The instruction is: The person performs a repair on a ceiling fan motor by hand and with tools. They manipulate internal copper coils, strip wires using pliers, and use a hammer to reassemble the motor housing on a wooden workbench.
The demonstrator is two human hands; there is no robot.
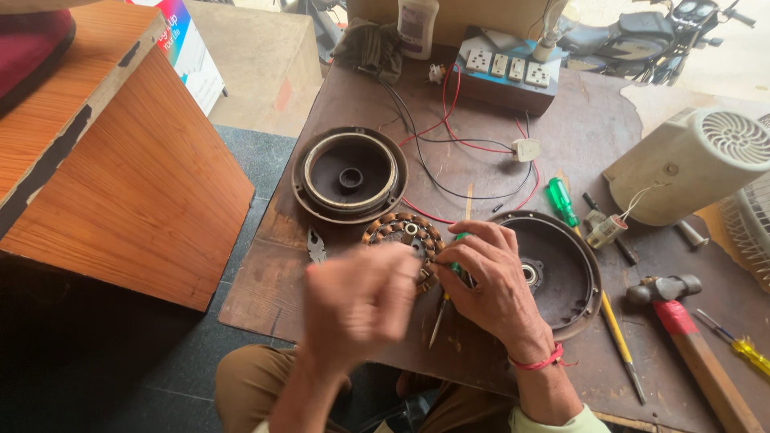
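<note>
Mid-teardown on a fan motor here: right hand (489, 281) clamped around a green-handled screwdriver (443, 309), tip down against the copper-wound stator (403, 235) at the near middle of the bench (577, 136). Left hand (357, 303) just a blur, loosely curled beside the windings, can't tell if gripping anything. Probably calls for steadying the stator before prying or poking further.

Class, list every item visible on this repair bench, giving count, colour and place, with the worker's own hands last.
Round copper-wound stator: one, copper, bench centre, under the hands.
Round dark metal motor covers: two, brown; one upper left, one right.
Green-handled screwdrivers: two; one loose, one in the right hand.
Wooden-handled hammer: one, right.
Yellow-handled screwdriver: one, right edge.
Blue socket board: one, top.
Red and black wires: several, top centre.
Cream fan housing: one, right.
Left hand: blurred, above the stator.
Right hand: grips a screwdriver.
</note>
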